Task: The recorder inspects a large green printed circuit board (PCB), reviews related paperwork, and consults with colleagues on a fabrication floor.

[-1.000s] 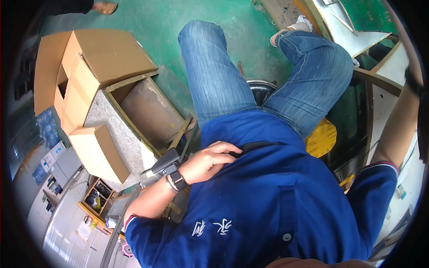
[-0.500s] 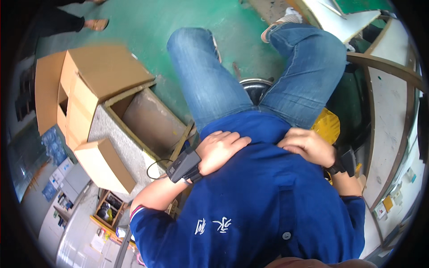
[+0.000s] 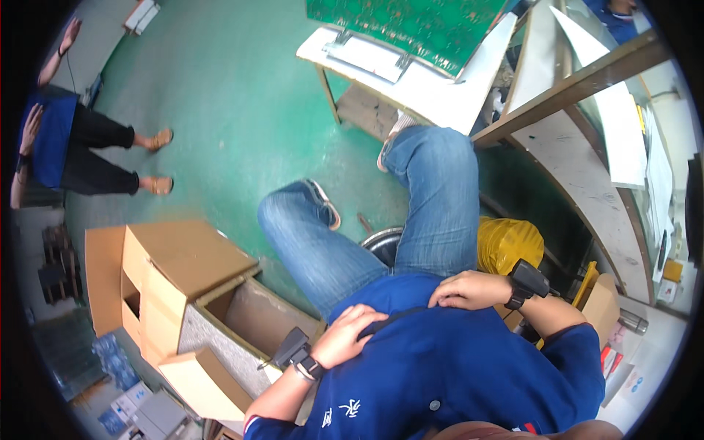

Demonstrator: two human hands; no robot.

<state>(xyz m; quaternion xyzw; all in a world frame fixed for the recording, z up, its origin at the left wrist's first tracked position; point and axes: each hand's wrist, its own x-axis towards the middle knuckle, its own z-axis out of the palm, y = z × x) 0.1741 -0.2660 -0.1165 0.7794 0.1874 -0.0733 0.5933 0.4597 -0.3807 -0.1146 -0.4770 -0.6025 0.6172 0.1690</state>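
Observation:
I am seated, with both hands at the waist of my blue shirt [image 3: 389, 367]. My left hand [image 3: 347, 336] has its fingers bent and pressed together on the shirt cloth. Closed on a fold of the same cloth is my right hand [image 3: 468, 291], its fingertips curled under. A dark crease runs between the two hands. Each wrist carries a black box-shaped device, one on the left wrist [image 3: 295, 347] and one on the right wrist [image 3: 529, 280]. Below the shirt, my jeans [image 3: 434, 198] are spread apart over a round dark stool [image 3: 381, 246].
Open cardboard boxes [image 3: 187, 257] and an open-topped wooden box [image 3: 260, 315] stand at my left. A white table [image 3: 433, 99] with a green circuit-board panel [image 3: 411, 29] is ahead. A yellow bag [image 3: 510, 246] lies at my right. Another person [image 3: 55, 139] stands far left.
My view has swung up and to the right, bringing in the table, the green panel and more of the other person. My left hand's fingers have bent more; both hands stay at the shirt.

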